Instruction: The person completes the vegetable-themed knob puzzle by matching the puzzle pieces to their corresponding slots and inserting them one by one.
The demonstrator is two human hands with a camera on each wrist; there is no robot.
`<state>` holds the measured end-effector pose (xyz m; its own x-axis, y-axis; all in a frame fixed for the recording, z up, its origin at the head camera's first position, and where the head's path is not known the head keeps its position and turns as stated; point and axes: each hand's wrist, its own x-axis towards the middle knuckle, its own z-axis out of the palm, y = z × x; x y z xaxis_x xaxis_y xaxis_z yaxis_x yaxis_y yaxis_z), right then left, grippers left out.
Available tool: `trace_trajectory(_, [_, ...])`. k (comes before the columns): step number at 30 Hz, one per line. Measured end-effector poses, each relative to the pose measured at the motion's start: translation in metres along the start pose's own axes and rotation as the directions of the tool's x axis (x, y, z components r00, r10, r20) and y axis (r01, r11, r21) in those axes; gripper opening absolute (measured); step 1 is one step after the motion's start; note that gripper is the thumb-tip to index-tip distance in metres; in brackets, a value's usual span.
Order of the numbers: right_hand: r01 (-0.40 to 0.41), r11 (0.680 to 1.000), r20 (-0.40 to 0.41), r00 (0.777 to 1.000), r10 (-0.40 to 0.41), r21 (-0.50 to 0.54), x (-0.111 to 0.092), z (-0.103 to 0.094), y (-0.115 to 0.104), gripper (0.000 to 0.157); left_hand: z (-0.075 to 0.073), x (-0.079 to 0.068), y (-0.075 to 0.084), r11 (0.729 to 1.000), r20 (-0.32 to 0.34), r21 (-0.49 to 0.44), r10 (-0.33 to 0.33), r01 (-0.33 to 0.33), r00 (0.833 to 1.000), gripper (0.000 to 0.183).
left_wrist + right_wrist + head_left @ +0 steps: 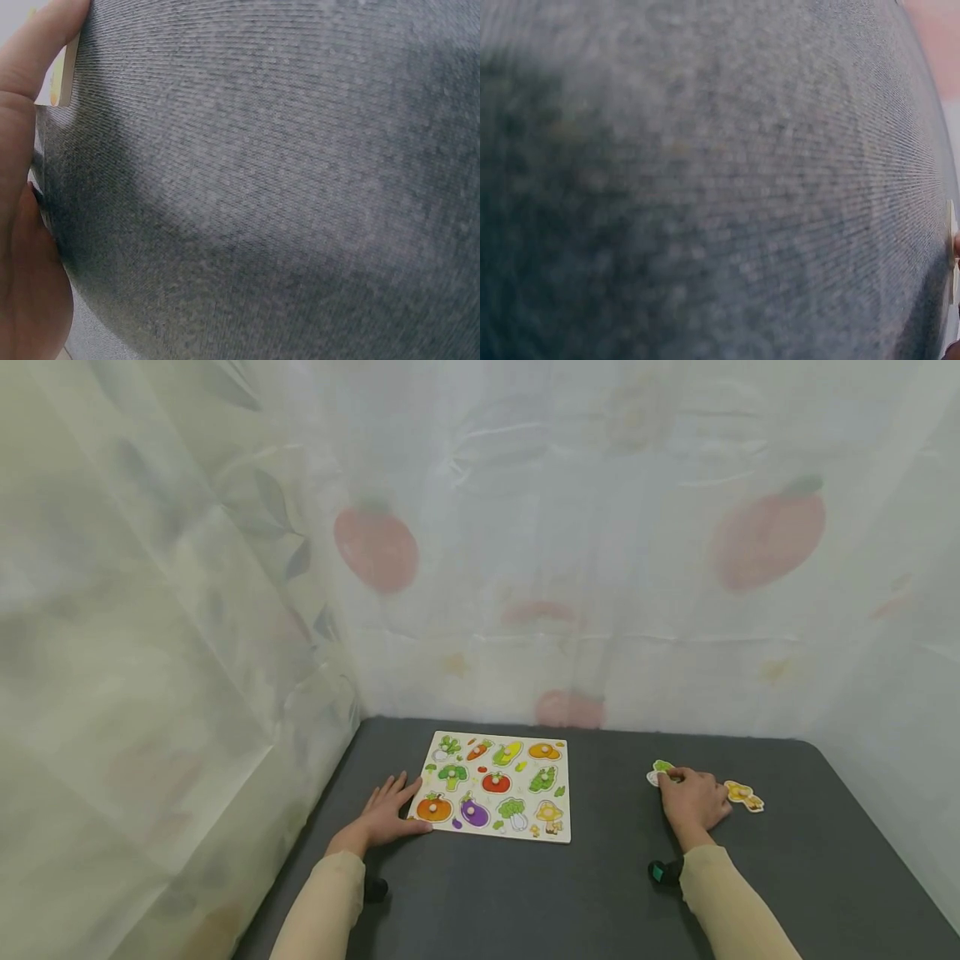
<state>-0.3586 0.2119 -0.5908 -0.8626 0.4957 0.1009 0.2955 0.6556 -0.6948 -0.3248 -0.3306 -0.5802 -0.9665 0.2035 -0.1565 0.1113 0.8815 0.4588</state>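
A puzzle board [504,787] with pictures of vegetables lies flat on the dark table, left of centre. My left hand [386,814], fingers spread, rests at its left edge, with the thumb along the near left corner. In the left wrist view that thumb [37,45] touches the board's corner [66,79]. Well to the right, my right hand [693,802] pinches a green-and-white vegetable puzzle piece [658,771], partly hidden by the fingers. Beside this hand lies a yellow mushroom piece [744,796]. At the right wrist view's margin, only a thin piece edge [952,217] and a fingertip show.
Dark grey cloth covers the table [592,893]. A pale curtain [637,568] with fruit prints hangs behind the far edge, and another curtain [150,693] runs along the left side. Dark wrist cameras sit under both sleeves, near the cloth.
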Motion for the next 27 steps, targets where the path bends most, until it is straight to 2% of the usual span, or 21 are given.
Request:
trace_trajectory(4, [-0.002, 1.000, -0.007, 1.000, 0.002, 0.009, 0.002, 0.001, -0.001, 0.037, -0.004, -0.005, 0.007, 1.000, -0.007, -0.013, 0.019, -0.019, 1.000, 0.107])
trace_trajectory(8, [0.025, 0.999, -0.014, 1.000, -0.025, 0.023, 0.002, 0.003, -0.004, 0.036, -0.003, -0.005, 0.005, 0.999, -0.013, -0.013, 0.031, -0.031, 0.999, 0.107])
trace_trajectory(13, [0.143, 0.989, -0.020, 0.990, -0.142, 0.040, -0.003, 0.008, -0.017, 0.034, 0.002, 0.001, -0.003, 1.000, -0.020, -0.008, 0.022, -0.022, 1.000, 0.107])
trace_trajectory(17, [0.255, 0.964, 0.002, 0.967, -0.256, 0.068, -0.010, 0.013, -0.031, 0.033, 0.004, 0.004, -0.008, 1.000, -0.025, -0.013, 0.027, -0.027, 0.999, 0.107])
trace_trajectory(22, [0.353, 0.932, 0.039, 0.933, -0.357, 0.088, -0.022, 0.022, -0.049, 0.030, 0.004, 0.003, -0.007, 1.000, -0.018, -0.012, 0.024, -0.024, 1.000, 0.107])
trace_trajectory(27, [0.454, 0.884, 0.081, 0.883, -0.463, 0.109, -0.036, 0.032, -0.064, 0.025, 0.004, 0.004, -0.007, 1.000, -0.017, -0.011, 0.023, -0.023, 1.000, 0.107])
